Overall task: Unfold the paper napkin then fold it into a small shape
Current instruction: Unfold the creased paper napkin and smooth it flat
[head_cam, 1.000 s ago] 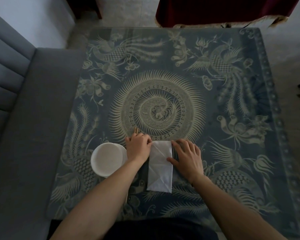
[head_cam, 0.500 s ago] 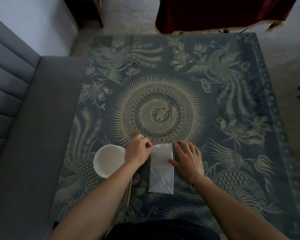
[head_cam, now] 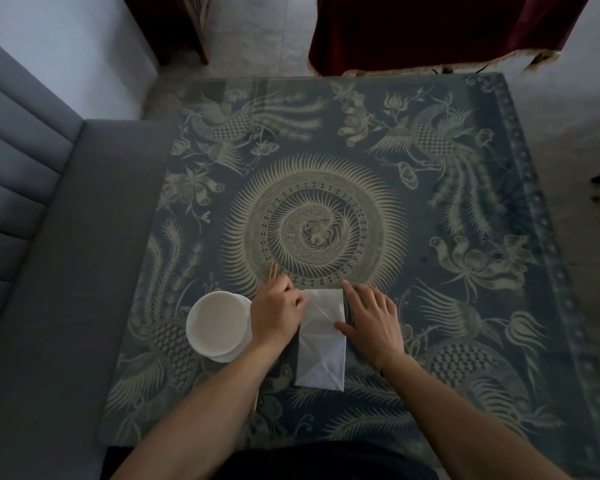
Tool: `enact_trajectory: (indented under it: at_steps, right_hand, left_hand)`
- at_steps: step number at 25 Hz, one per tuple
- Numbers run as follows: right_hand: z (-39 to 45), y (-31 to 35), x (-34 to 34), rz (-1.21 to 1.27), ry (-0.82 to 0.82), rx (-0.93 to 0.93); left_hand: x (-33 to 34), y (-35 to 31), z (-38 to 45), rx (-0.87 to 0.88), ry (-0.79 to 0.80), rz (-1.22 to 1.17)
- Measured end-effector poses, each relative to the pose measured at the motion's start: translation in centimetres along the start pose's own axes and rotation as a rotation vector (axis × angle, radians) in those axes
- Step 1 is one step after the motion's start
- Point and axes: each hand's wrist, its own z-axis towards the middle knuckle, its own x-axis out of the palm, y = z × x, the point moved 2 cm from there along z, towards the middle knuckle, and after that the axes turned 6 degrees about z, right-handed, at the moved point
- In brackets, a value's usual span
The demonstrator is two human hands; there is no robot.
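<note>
A white paper napkin (head_cam: 321, 344) lies on the patterned table as a narrow upright rectangle with diagonal creases, near the front edge. My left hand (head_cam: 276, 315) is curled at the napkin's upper left corner, fingertips pinching its left edge. On the napkin's right side rests my right hand (head_cam: 371, 322), fingers spread flat, thumb pressing on the paper's middle right edge.
A stack of white bowls (head_cam: 219, 325) stands just left of my left hand. A pair of wooden chopsticks (head_cam: 272, 271) lies under my left forearm. The blue patterned tablecloth (head_cam: 430, 237) covers the table; a grey sofa (head_cam: 32, 271) runs along the left.
Both hands stay at the napkin's top. The fingers of my left hand have shifted slightly along the upper left edge. The napkin keeps its shape; the camera tilted a little.
</note>
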Motion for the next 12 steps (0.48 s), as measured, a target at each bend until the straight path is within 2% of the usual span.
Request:
enact_trajectory:
  at_steps: [6, 12]
  right_hand:
    - [0.0, -0.1, 0.1, -0.020, 0.013, -0.025]
    - [0.0, -0.2, 0.2, -0.024, 0.003, -0.032]
  left_hand:
    - [1.0, 0.6, 0.6, -0.252, 0.119, -0.114]
    - [1.9, 0.7, 1.7, -0.267, 0.191, 0.028]
